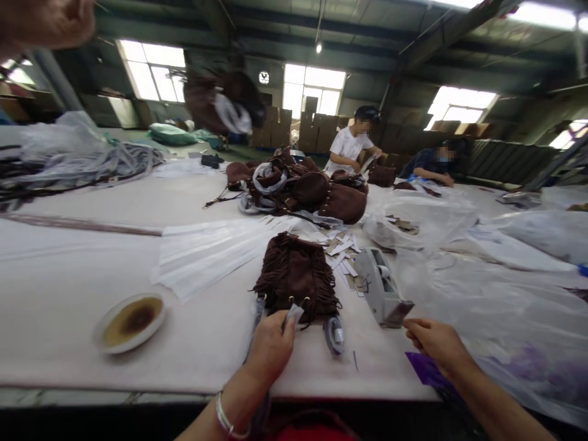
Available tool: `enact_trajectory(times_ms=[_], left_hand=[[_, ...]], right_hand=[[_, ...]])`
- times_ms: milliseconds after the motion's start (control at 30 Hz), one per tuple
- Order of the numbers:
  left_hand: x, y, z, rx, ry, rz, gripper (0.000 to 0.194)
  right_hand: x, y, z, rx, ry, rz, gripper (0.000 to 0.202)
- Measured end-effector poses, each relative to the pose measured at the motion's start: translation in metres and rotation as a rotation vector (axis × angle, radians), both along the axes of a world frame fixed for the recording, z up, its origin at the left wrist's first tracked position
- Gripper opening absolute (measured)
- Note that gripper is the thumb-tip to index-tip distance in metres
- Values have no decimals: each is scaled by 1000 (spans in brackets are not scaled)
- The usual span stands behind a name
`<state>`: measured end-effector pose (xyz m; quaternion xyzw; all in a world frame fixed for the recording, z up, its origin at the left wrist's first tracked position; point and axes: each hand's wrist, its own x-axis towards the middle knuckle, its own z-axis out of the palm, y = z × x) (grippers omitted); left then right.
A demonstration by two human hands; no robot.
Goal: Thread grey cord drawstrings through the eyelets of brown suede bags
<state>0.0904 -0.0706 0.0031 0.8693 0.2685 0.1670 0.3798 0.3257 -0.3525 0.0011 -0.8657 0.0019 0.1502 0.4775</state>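
A dark brown fringed bag (pixel 296 272) lies on the table in front of me. At its near edge my left hand (pixel 271 343) is closed on a whitish translucent plastic wrap (pixel 295 313), beside the bag's small metal eyelets. A coiled strap in plastic (pixel 334 335) hangs from the bag's right corner. To the right stands a grey tape dispenser (pixel 383 288). My right hand (pixel 434 343) has its fingertips pinched together at the dispenser's near, cutting end. Whatever is between those fingertips is too small to make out.
Behind the bag are a heap of brown bags (pixel 307 190), white sheets (pixel 211 251) and loose card strips (pixel 344 254). A dish of brown liquid (pixel 131 323) sits left; clear plastic bags (pixel 496 312) cover the right. A blurred bag (pixel 220 101) is in mid-air. Two people work opposite.
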Motion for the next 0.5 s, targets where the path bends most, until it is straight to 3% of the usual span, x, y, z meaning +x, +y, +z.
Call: enact_trajectory(times_ms=[67, 133, 233, 300, 400, 500], left_hand=[[-2, -2, 1, 10, -4, 3, 29], [-3, -3, 2, 34, -2, 3, 28], [-4, -6, 3, 83, 5, 4, 29], [-4, -8, 3, 113, 7, 8, 28], [-5, -9, 2, 153, 27, -3, 27], [-6, -8, -1, 215, 46, -47, 30]], right_hand=[[-10, 1, -2, -62, 20, 139, 31], [-31, 15, 3, -22, 52, 374, 36], [-74, 60, 20, 64, 48, 728, 40], [-100, 98, 31, 134, 15, 861, 41], [-124, 149, 38, 188, -16, 892, 40], [-131, 177, 34, 149, -73, 827, 40]])
